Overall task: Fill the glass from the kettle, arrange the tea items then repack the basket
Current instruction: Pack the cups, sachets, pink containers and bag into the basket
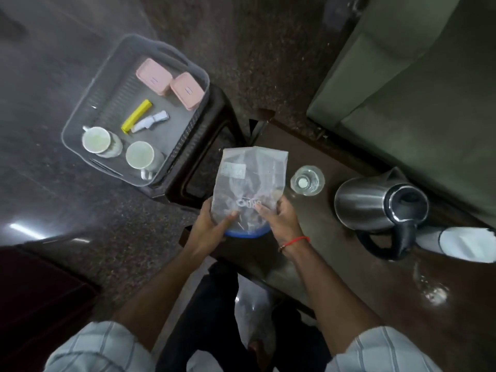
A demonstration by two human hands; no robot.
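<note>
1. Hands: left hand (pixel 212 224) and right hand (pixel 281 218) both grasp the plastic bag (pixel 249 183) at table edge
2. Glass (pixel 307 181) stands at 3 o'clock of bag, kettle (pixel 370 205) beyond
3. Risk: bag swing may topple glass

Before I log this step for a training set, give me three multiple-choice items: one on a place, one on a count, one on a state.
1. Where is the clear drinking glass?
A. in the basket
B. on the dark wooden table
C. on the floor

2. How many pink lidded boxes lie in the translucent grey plastic basket?
A. one
B. two
C. three

3. The clear plastic zip bag is
A. held by both hands
B. lying flat
C. in the basket

Key: 1 B, it stands beside the steel kettle; 2 B, they sit side by side; 3 A, left hand and right hand grip it.
</note>
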